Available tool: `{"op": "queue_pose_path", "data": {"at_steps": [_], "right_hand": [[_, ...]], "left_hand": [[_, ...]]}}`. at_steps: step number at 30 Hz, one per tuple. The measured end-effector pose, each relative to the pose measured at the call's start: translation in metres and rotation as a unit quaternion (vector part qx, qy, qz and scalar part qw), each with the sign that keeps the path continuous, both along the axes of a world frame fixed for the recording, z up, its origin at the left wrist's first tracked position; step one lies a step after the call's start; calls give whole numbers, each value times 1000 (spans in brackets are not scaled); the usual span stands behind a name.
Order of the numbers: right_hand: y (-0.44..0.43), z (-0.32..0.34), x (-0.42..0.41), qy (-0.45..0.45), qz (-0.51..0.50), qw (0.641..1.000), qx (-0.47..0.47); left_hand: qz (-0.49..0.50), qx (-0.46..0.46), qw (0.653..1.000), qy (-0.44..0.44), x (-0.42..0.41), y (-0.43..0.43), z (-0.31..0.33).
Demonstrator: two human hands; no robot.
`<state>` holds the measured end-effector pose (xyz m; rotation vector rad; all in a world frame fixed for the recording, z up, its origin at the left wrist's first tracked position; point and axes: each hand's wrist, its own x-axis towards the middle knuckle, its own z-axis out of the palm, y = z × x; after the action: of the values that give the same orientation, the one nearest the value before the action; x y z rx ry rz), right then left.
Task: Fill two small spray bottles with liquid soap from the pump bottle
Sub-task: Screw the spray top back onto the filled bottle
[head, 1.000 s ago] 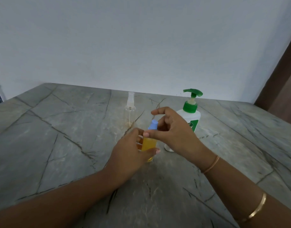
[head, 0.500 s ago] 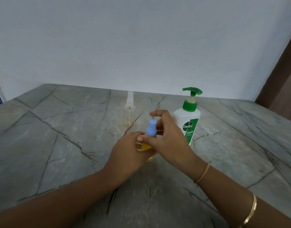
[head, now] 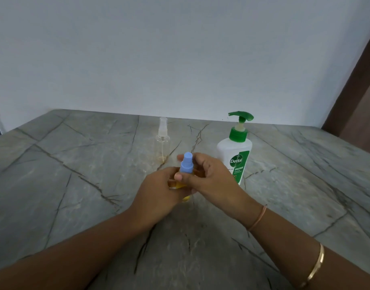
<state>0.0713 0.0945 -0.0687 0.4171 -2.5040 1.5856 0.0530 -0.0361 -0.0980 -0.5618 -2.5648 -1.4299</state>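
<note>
Your L hand (head: 159,191) grips the filled spray bottle (head: 178,185), R hand (head: 209,178) pinches its blue cap (head: 186,164); if cross-threaded, soap could leak.

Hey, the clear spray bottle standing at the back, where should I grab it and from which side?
Likely the round body of the clear spray bottle, below its slim spray head. It stands upright, so wrap it sideways from the left: the pump bottle stands on its right, and the blue-capped bottle is held just in front.

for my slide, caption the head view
Left hand grips the filled spray bottle while right hand pinches its blue cap
</note>
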Motion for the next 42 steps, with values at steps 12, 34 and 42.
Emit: {"op": "queue_pose_path", "data": {"at_steps": [12, 34, 42], "right_hand": [[-5, -10, -2, 91, -103, 990, 29], [8, -9, -4, 35, -7, 999, -40], [-5, -18, 5, 116, -111, 987, 28]], "left_hand": [[-44, -22, 999, -3, -5, 2, 1], [-92, 1, 995, -45, -8, -6, 2], [-45, 6, 999, 20, 3, 4, -3]]}}
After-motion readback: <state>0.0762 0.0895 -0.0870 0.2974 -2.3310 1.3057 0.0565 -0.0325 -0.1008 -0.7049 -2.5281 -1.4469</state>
